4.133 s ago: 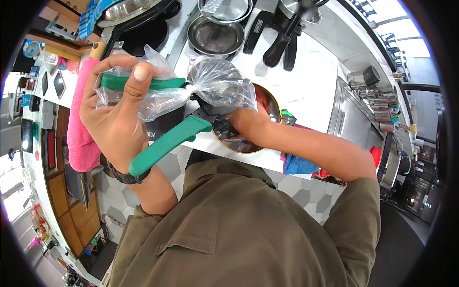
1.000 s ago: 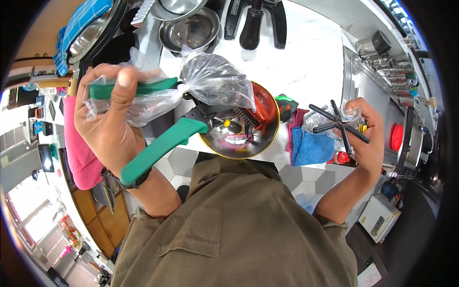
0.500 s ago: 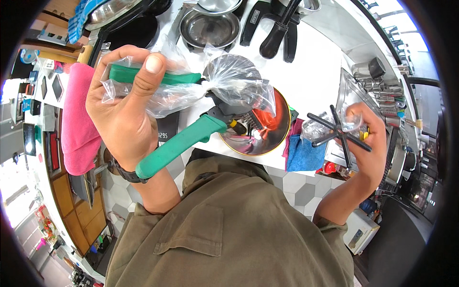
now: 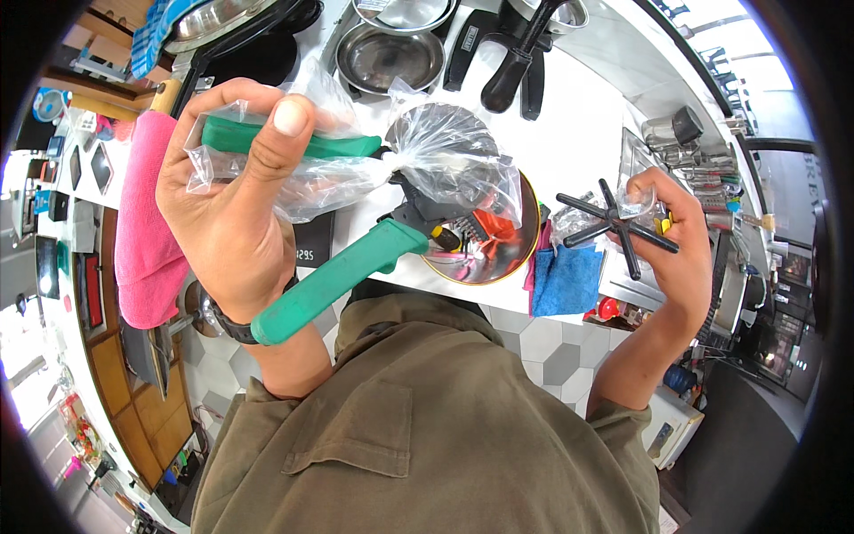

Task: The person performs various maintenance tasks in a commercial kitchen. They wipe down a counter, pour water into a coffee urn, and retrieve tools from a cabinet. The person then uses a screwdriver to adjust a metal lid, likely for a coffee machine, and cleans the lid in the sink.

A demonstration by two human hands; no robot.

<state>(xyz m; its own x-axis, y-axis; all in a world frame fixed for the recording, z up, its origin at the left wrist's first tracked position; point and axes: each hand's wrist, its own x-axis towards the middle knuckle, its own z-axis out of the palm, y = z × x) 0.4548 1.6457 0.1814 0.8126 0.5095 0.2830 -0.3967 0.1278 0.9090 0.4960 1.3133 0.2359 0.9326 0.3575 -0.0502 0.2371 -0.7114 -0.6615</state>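
My left hand (image 4: 222, 218) is closed around one green handle of a pliers-like tool (image 4: 342, 280); its second handle hangs open toward me. The tool's dark jaws are at the gathered neck of a clear plastic bag (image 4: 454, 165), and loose plastic also lies under my left thumb. Its contents I cannot make out. Off to the right, my right hand (image 4: 676, 231) grips a black piece with several spoke-like arms (image 4: 614, 222), together with some crumpled clear plastic. A bit of yellow shows by those fingers.
Below the bag, a shiny round bowl (image 4: 531, 227) holds small tools and something orange-red. Steel pans (image 4: 391, 58) and black-handled utensils (image 4: 511, 76) lie at the back. A blue cloth (image 4: 567, 280) hangs at the counter's front edge; a pink towel (image 4: 147, 240) hangs at left.
My right hand has shifted slightly left and up, and the black spoked piece has turned a little. The left hand keeps its hold; the tool and bag have barely moved.
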